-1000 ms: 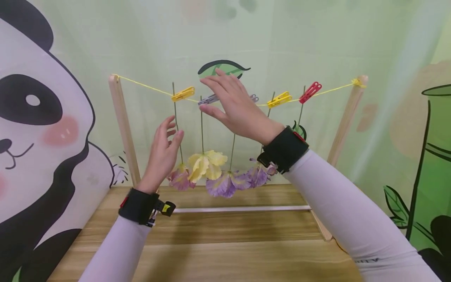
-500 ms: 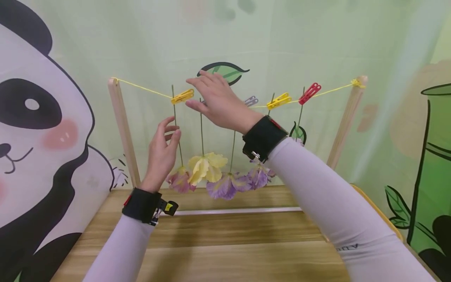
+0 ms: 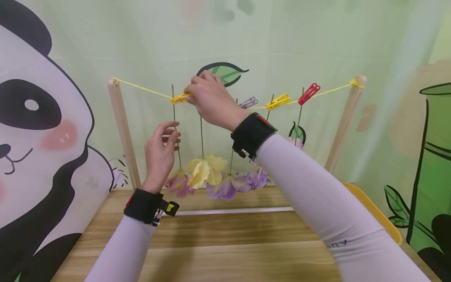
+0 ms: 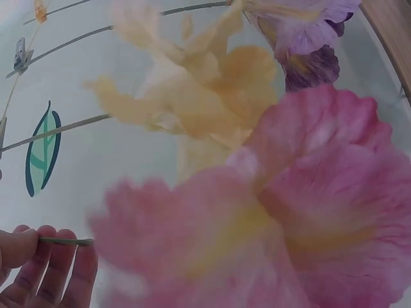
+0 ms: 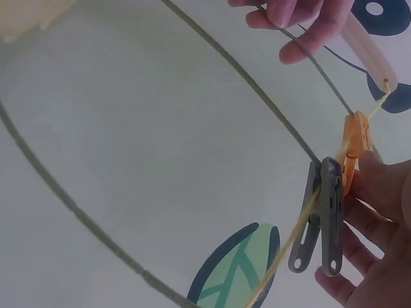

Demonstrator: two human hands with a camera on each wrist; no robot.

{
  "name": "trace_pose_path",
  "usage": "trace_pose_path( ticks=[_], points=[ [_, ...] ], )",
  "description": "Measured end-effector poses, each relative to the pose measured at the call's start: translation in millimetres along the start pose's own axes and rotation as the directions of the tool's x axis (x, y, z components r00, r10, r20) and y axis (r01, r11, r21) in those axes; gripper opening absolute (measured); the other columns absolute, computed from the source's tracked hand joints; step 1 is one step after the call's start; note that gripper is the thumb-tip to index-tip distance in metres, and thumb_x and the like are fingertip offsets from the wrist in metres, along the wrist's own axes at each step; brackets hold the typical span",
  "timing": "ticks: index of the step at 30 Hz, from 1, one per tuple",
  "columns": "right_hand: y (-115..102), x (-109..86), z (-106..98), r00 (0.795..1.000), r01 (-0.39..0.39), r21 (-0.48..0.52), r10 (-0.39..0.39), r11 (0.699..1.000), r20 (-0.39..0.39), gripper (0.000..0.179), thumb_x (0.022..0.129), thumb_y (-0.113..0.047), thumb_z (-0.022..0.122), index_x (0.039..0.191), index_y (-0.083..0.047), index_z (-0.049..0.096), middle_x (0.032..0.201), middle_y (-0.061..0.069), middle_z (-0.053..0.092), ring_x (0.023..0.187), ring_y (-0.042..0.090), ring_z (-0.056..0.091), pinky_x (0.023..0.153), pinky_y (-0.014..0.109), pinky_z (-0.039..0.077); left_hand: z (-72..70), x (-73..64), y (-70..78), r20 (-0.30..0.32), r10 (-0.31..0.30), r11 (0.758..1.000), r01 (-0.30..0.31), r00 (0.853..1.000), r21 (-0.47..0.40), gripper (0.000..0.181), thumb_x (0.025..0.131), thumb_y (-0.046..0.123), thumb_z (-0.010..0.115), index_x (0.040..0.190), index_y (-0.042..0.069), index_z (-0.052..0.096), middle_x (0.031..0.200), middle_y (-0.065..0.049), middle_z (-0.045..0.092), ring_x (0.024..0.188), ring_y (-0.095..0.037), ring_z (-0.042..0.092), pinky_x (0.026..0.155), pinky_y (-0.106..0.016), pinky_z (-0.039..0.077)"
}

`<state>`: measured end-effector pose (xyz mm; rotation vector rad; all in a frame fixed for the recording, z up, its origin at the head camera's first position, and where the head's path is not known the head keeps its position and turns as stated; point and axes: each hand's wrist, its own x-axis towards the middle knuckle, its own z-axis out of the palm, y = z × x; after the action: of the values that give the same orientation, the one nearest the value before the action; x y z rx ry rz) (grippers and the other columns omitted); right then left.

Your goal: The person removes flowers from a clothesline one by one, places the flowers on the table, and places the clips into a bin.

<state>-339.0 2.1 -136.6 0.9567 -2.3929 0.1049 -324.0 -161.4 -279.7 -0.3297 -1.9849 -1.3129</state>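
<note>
Flwr [image 4: 289, 218], pink w/ yel., frilly

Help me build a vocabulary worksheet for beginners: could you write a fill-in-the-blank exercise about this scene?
1. The left hand holds the pink flower by its ____.
2. The right hand grips the clothespin farthest to the ____.
3. On the same line, the rightmost clothespin is coloured ____.
4. In the head view, the flower beside the pink one is ____.

Missing words: stem; left; red; yellow.
</note>
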Motion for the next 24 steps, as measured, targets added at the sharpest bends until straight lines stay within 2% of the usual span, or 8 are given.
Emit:
trace_pose_path(
  ticks=[6,13,19,24],
  points=[
    [-1.8,5.6,-3.0,0.994,-0.077,0.075,0.082,0.994,-0.066,0.016,0.094,-0.021,0.062,0.107,-0.012,0.067,0.105,0.0,0.062,0.105,0.021,0.042,0.094,0.036,0.03,-4.0,1.0,6.1,-0.037,0.033,0.999,-0.032,0.999,0.04,0.025,0.097,0.019,0.057,0.121,0.016,0.06,0.097,-0.007,0.066,0.079,-0.014,0.062,0.07,-0.035,0.058],
    [1.0,2.7,-2.9,0.976,-0.1,0.171,0.13,0.98,-0.175,0.011,0.091,-0.014,0.065,0.101,-0.01,0.068,0.098,0.0,0.063,0.103,0.019,0.043,0.096,0.033,0.029,-8.6,1.7,4.8,-0.098,0.056,0.997,-0.05,0.994,0.056,0.025,0.097,0.019,0.057,0.121,0.015,0.061,0.098,-0.009,0.068,0.08,-0.015,0.062,0.069,-0.035,0.058],
    [6.0,-2.5,-1.5,0.949,-0.095,0.241,0.161,0.966,-0.272,0.01,0.09,-0.013,0.067,0.1,-0.01,0.068,0.096,0.001,0.064,0.098,0.019,0.044,0.092,0.034,0.03,-15.2,-2.2,4.4,-0.113,0.063,0.995,-0.054,0.992,0.08,0.026,0.097,0.018,0.057,0.123,0.018,0.062,0.099,-0.006,0.067,0.081,-0.014,0.062,0.07,-0.028,0.056],
    [10.8,-8.4,-2.5,0.924,-0.082,0.276,0.177,0.958,-0.338,0.014,0.089,-0.017,0.068,0.102,-0.01,0.068,0.095,0.002,0.063,0.097,0.019,0.043,0.091,0.035,0.029,-23.3,-8.3,4.4,-0.155,0.132,0.979,-0.104,0.979,0.174,0.027,0.097,0.018,0.058,0.122,0.024,0.065,0.101,-0.002,0.066,0.081,-0.012,0.062,0.066,-0.025,0.052]
  ],
)
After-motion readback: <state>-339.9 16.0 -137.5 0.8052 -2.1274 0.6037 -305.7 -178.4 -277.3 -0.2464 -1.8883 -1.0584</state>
